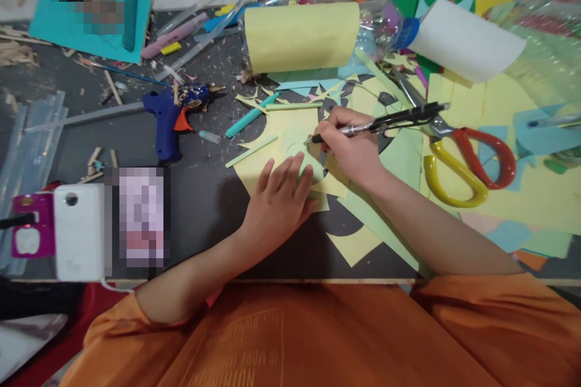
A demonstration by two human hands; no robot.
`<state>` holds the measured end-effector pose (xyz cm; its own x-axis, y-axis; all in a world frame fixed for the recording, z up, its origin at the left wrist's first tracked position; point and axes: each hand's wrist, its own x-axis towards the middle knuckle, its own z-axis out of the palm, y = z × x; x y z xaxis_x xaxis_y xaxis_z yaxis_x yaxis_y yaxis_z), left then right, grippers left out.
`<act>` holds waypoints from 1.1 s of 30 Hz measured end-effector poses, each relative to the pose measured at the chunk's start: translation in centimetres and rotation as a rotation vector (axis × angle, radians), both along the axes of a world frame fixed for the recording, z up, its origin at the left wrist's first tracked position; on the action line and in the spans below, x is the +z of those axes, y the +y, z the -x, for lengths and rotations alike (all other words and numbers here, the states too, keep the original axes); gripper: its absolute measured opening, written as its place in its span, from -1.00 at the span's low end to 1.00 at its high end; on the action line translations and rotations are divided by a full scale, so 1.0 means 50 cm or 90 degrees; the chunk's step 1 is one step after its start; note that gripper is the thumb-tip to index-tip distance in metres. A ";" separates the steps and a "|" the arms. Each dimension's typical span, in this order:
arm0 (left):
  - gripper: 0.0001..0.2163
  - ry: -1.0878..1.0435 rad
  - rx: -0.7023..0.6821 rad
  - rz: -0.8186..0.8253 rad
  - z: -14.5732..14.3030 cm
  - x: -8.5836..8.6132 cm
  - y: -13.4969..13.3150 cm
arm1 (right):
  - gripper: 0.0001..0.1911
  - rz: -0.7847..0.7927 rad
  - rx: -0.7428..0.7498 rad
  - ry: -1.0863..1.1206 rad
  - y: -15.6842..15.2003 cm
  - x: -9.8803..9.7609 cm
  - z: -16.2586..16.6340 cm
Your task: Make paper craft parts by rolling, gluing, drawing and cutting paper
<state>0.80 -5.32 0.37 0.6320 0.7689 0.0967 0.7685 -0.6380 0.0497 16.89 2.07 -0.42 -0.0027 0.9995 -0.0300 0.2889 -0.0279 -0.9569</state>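
Observation:
My left hand [280, 196] lies flat with fingers stretched out, pressing down a pale yellow sheet of paper [290, 133] on the dark table. My right hand [351, 145] is closed around a black and silver pen [385, 124], its tip touching the yellow sheet just above my left fingertips. A faint curved line shows on the paper near the pen tip.
Red-and-yellow scissors [463, 163] lie to the right on paper scraps. A blue glue gun [175, 112] lies to the left, a teal marker [252, 115] beside it. A yellow paper roll [302, 36] stands behind. A white device [77, 233] sits at the front left.

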 end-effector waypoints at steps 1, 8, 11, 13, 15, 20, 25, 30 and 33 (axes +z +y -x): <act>-0.62 0.001 0.002 0.002 0.000 -0.001 0.000 | -0.63 0.002 0.001 0.005 0.000 -0.002 -0.001; -0.62 -0.010 0.026 0.044 -0.001 -0.005 0.000 | -0.65 -0.004 0.073 -0.021 0.001 0.002 0.001; -0.62 -0.014 0.024 0.038 -0.002 -0.007 0.000 | -0.65 0.000 0.079 -0.044 0.002 0.004 0.001; -0.62 -0.015 0.022 0.023 -0.002 -0.008 0.000 | -0.63 0.002 0.058 -0.043 0.003 0.003 0.001; -0.63 -0.014 0.018 0.002 -0.003 -0.008 0.000 | -0.62 0.005 0.029 -0.023 0.004 0.001 0.000; -0.64 -0.010 0.015 0.003 -0.004 -0.005 0.001 | -0.63 0.002 0.034 0.004 0.003 0.001 0.001; -0.62 -0.019 0.023 0.037 -0.002 -0.005 0.001 | -0.61 -0.003 0.042 -0.026 0.003 0.002 0.001; -0.62 -0.008 0.012 0.020 0.000 -0.006 0.003 | -0.60 0.001 -0.010 0.006 0.003 -0.004 -0.003; -0.64 -0.002 0.014 0.002 -0.001 -0.005 0.003 | -0.62 0.001 -0.001 0.020 0.002 -0.006 -0.001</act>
